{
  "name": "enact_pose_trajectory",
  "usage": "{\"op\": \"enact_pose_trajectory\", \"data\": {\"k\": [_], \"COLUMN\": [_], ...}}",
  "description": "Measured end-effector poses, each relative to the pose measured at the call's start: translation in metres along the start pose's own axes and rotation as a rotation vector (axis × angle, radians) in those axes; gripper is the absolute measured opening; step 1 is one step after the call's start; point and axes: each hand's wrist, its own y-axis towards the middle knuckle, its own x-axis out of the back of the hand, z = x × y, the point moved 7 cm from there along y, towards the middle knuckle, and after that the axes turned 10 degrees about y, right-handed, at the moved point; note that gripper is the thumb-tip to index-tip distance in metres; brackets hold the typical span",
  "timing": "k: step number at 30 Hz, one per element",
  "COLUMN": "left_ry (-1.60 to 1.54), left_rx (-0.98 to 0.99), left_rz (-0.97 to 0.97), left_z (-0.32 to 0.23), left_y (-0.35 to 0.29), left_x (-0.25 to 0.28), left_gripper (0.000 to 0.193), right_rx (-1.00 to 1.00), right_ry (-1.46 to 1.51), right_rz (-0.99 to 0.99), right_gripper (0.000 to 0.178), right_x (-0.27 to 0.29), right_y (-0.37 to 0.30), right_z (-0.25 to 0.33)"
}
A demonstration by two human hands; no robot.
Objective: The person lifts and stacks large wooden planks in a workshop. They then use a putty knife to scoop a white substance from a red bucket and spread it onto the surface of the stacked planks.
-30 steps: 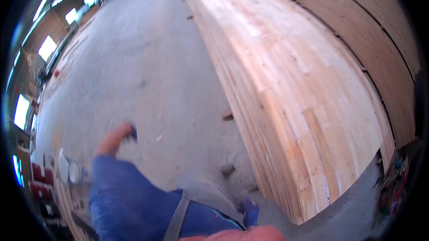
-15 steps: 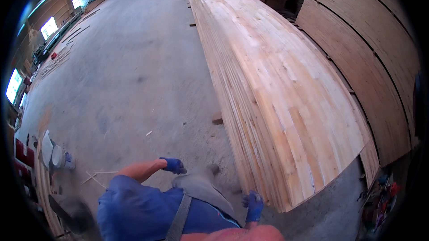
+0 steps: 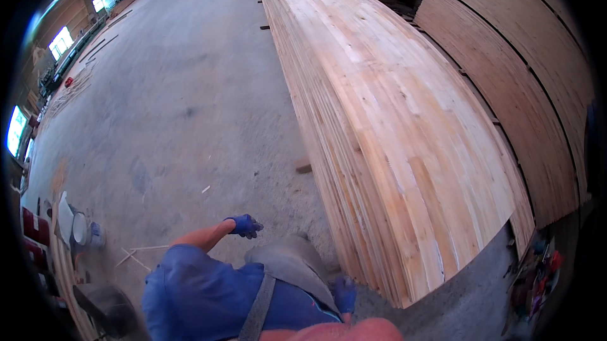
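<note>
1. Concrete floor (image 3: 158, 119) spreading wide to the left of the work, dusty, pale.
2. Stack of boards (image 3: 404, 126), the thing nearest both hands: long, lying flat, running from close by on the right to the far upper edge. Top face pieced from pale strips; near end just ahead of the right hand.
3. Panel pile (image 3: 499, 75) alongside, to the right of the stack, with dark gaps between layers.
4. Blue shirt (image 3: 196, 284) and grey apron (image 3: 284, 259) below, close by the stack's near end. Step in hand, as judged from the pose: placing the body beside that end, with no board lifted.
5. Left hand (image 3: 246, 226), blue-gloved, out over the floor, well apart from the stack. Fingers (image 3: 255, 226) loosely bent, not closed, gripping nothing.
6. Right hand (image 3: 344, 293), also gloved, low, just beside the stack's near corner. Blurred and dark there: cannot tell fingers' state, nor contact with the wood. Next move, by judgement: calls for bringing both hands to the board edge, fingers spread.
7. Wood block (image 3: 303, 166) jutting from under the stack's left side.
</note>
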Motion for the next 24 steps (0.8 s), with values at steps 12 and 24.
{"op": "enact_pose_trajectory", "data": {"k": [12,24], "left_ry": [0.009,0.021], "left_rx": [0.087,0.053], "left_rz": [0.014,-0.017], "left_z": [0.009,-0.030], "left_y": [0.027,-0.003], "left_x": [0.032,0.023], "left_gripper": [0.048,0.050], "right_rx": [-0.201,0.002], "right_ry": [0.319,-0.010], "right_rz": [-0.052,-0.060], "right_gripper": [0.025,0.032], "right_x": [-0.009,0.000], "right_y": [0.032,-0.026], "right_z": [-0.036,-0.027]}}
